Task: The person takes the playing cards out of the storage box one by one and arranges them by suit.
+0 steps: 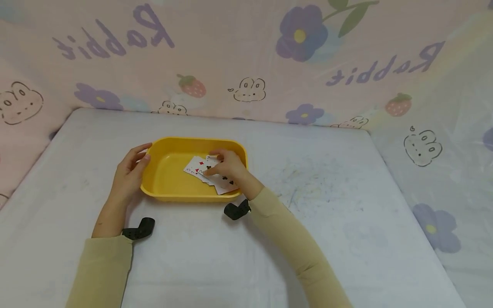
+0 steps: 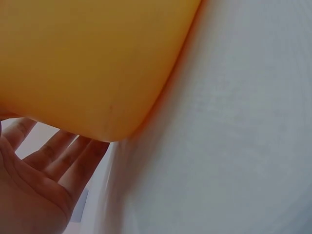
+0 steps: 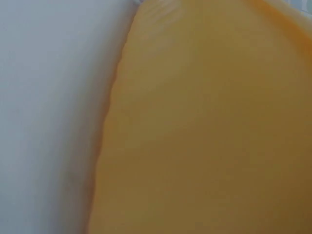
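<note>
Cards (image 1: 197, 166), white rectangles, lie beneath your right hand (image 1: 231, 166), grip unclear, rightward in the yellow oblong tray (image 1: 192, 198) your straight-fingered left hand (image 1: 129, 177) touches.

Soft, even, slightly dim light fills the head view, leaving a faint shadow beside the right sleeve (image 1: 299, 241); most of it looks sharp. Both wrist views are darker: the left blurs the table (image 2: 234, 122), and in the right the tub (image 3: 204, 131) looks hazy and smeared.
</note>
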A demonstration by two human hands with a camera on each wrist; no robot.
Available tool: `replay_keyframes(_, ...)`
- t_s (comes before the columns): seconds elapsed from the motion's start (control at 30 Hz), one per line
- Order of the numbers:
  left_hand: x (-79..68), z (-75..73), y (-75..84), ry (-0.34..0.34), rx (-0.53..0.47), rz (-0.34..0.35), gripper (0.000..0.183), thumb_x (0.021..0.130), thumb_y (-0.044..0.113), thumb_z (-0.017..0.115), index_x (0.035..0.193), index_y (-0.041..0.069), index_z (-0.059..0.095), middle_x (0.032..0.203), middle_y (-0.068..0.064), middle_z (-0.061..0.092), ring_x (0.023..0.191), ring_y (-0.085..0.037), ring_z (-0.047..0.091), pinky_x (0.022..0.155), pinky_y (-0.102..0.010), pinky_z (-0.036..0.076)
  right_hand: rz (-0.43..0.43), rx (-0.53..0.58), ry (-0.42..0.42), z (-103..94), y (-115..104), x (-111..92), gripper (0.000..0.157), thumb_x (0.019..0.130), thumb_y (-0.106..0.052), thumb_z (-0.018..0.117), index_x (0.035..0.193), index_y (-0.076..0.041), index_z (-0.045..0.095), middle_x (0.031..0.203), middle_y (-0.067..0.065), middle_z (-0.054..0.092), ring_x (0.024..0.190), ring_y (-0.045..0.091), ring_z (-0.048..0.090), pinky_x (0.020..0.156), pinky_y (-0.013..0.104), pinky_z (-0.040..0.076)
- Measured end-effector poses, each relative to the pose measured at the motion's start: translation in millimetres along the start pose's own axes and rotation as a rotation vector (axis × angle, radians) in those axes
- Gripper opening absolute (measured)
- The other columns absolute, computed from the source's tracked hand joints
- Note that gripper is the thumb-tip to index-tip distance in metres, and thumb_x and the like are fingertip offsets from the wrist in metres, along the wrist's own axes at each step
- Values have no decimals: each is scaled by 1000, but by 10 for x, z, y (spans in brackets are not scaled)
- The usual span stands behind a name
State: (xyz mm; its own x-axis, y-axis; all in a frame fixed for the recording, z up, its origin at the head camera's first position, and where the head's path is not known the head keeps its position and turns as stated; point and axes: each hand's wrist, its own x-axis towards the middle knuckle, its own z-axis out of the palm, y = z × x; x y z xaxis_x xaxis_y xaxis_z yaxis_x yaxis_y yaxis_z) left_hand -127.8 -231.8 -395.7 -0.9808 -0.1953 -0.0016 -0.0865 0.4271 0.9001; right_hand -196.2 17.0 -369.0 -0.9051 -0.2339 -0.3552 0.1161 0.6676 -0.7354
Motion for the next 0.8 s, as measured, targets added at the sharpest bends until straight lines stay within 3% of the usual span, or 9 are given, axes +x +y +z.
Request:
replay_keyframes(0.17,7,7,18,-2,-5,-17,46,103,38,37,147,25,38,144,-17,44,126,-32,44,103,-39,44,8,-172,-14,8,-15,2,72,69,-23,86,135,-27,55,129,5,52,117,24,39,96,34,39)
replay_keyframes(0.33,5,15,39,4,-14,-30,46,103,37,37,147,26,39,144,-16,44,126,-31,43,103,-38,44,10,-244,-17,22,-21,6,73,71,-22,85,137,-24,53,126,4,53,115,23,39,101,35,34)
replay_keyframes(0.63,7,21,24,11,-29,-36,44,102,37,38,146,29,41,142,-17,45,119,-24,46,94,-23,46,-9,-116,64,11,-16,-3,48,78,-8,77,123,-17,63,129,11,56,114,25,52,95,33,48)
replay_keyframes(0.8,1,26,19,17,-26,-66,44,102,40,37,145,31,40,142,-14,44,120,-22,45,98,-24,45,-59,-41,113,-6,8,2,37,83,-7,70,119,-15,66,128,11,58,114,25,53,95,35,48)
